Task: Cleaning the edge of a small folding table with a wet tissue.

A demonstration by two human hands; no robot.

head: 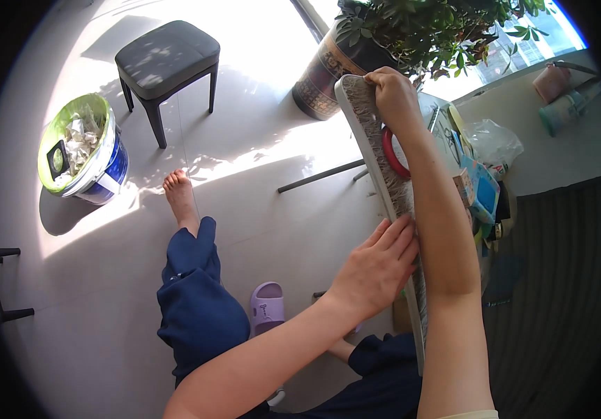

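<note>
A narrow table (359, 112) with a white rim and a patterned, furry-looking top runs lengthwise at my right side. My left hand (379, 264) lies palm down over its near edge, fingers extended and close together; whether it holds anything under them is hidden. Farther along, my right hand (396, 99) has its fingers bent at the far end of the top, with thumb and fingertips at the rim; I cannot tell if something small is pinched there. A red ring, perhaps a roll of tape (390, 152), rests beside my right forearm and is partly covered by it.
A grey stool (169, 57) and a lined bucket of waste (109, 170) stand on the floor at the left. A potted plant (326, 68) is behind the table. A clear plastic bag (494, 141) and small boxes lie right of my forearm. A purple slipper (268, 306) sits below.
</note>
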